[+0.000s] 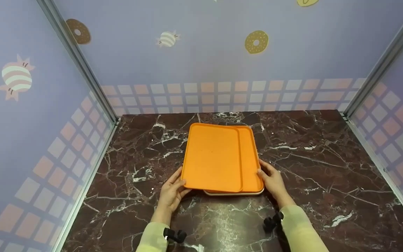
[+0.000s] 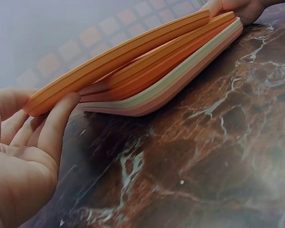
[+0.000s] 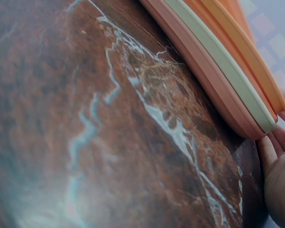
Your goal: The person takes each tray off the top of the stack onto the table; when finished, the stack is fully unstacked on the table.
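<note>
A thin orange rectangular tray (image 1: 212, 157) lies on top, shifted left and tilted up off the stack on its left side. My left hand (image 1: 171, 194) pinches its near left corner, thumb above and fingers underneath. Below is a second orange tray (image 1: 252, 157), its right strip showing. Under that, in the left wrist view, come a cream tray (image 2: 152, 94) and a pink tray (image 2: 133, 111) at the bottom. On the right side, my right hand (image 1: 274, 180) grips the stack's edge, thumb on the orange rim; some of its fingertips are hidden.
The stack sits on a dark red marbled tabletop (image 1: 310, 164) with white veins. A lilac back wall (image 1: 208, 63) with printed sweets and checks stands behind it. Side panels with metal strips (image 1: 79, 63) close in the left and right.
</note>
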A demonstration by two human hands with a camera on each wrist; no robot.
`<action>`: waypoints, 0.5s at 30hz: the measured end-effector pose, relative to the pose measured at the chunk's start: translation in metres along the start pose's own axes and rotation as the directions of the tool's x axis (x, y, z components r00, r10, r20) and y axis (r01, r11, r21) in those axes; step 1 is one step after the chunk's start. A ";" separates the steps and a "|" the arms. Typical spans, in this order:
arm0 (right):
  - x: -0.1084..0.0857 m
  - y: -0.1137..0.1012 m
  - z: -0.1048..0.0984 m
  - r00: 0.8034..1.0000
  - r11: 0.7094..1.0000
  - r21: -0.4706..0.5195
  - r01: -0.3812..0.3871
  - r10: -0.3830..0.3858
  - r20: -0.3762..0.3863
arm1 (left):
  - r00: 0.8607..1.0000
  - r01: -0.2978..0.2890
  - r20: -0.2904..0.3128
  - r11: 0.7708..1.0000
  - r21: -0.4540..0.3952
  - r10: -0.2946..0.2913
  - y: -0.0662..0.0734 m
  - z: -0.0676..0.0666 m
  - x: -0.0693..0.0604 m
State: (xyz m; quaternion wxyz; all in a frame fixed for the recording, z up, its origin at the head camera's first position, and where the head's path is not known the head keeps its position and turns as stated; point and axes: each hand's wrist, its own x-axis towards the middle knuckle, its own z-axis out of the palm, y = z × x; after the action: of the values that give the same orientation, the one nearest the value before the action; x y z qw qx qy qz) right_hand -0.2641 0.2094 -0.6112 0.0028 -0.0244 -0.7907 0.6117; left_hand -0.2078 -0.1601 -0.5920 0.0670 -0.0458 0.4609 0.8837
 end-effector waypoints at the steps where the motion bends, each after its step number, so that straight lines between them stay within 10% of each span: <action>1: 0.001 0.001 0.000 1.000 1.000 0.000 0.000 0.000 -0.002 | 1.000 -0.007 0.006 1.000 -0.008 0.007 0.001 -0.002 -0.001; 15: 0.003 0.005 -0.001 1.000 1.000 -0.018 -0.010 0.010 -0.002 | 0.996 -0.053 -0.083 0.995 -0.083 0.046 0.029 -0.033 -0.015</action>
State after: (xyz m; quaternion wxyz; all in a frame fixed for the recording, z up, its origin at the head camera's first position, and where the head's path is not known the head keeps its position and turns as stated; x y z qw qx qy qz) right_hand -0.2670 0.2114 -0.6159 0.0002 -0.0288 -0.7962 0.6044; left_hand -0.1971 -0.2041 -0.5854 0.0246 -0.0729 0.4260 0.9015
